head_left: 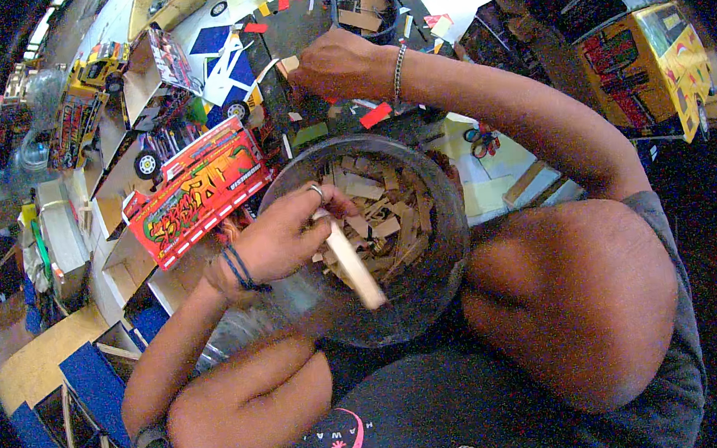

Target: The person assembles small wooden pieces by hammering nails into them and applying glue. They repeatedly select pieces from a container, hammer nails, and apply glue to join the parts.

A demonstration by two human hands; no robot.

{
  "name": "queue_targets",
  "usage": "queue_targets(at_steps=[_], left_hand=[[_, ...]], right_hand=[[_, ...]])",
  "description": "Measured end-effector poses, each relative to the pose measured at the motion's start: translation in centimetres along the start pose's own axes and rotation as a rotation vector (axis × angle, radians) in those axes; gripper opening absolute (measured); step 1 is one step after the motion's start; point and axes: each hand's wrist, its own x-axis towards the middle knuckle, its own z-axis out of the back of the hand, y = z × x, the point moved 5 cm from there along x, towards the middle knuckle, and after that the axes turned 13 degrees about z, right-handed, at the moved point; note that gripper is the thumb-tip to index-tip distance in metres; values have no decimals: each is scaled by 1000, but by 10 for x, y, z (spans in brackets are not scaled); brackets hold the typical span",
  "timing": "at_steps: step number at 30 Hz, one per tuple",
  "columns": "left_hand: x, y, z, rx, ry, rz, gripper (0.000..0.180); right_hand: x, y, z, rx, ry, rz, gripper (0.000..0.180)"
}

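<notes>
My left hand point(278, 235) is closed round one end of a pale wooden strip point(354, 269), which slants down over a round, see-through tub point(460, 288). The tub sits between my bent legs, with many small scraps of wood or card point(381, 192) inside. Farther off, my right hand point(340, 65) is closed above the dark work surface, beyond the tub. A small tan piece point(287, 65) shows beside its fingers; whether they grip it is hidden. Red and yellow bits lie scattered around that hand.
A red painted toy truck body point(198, 195) leans left of the tub, near more toy trucks point(102, 67). A dark bin point(397, 7) holding card pieces stands at the back. Scissors point(481, 140) lie right of the tub. A yellow toy truck point(687, 80) is at far right.
</notes>
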Motion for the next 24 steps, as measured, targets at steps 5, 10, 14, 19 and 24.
queue_targets(at_steps=[5,10,14,19,24], left_hand=[[1,-3,-18,989,-380,-252,27],[22,18,-77,1045,-69,-161,19],[19,40,-97,1073,40,-113,15],[25,48,-116,1078,41,-263,16],[30,55,-133,1194,262,-205,18]], right_hand=[[-1,1,3,8,-14,28,12],[-1,0,1,55,-74,20,11],[0,-4,-2,75,-100,2,12],[-3,-1,-1,61,-85,-6,14],[-5,1,3,55,-71,12,12]])
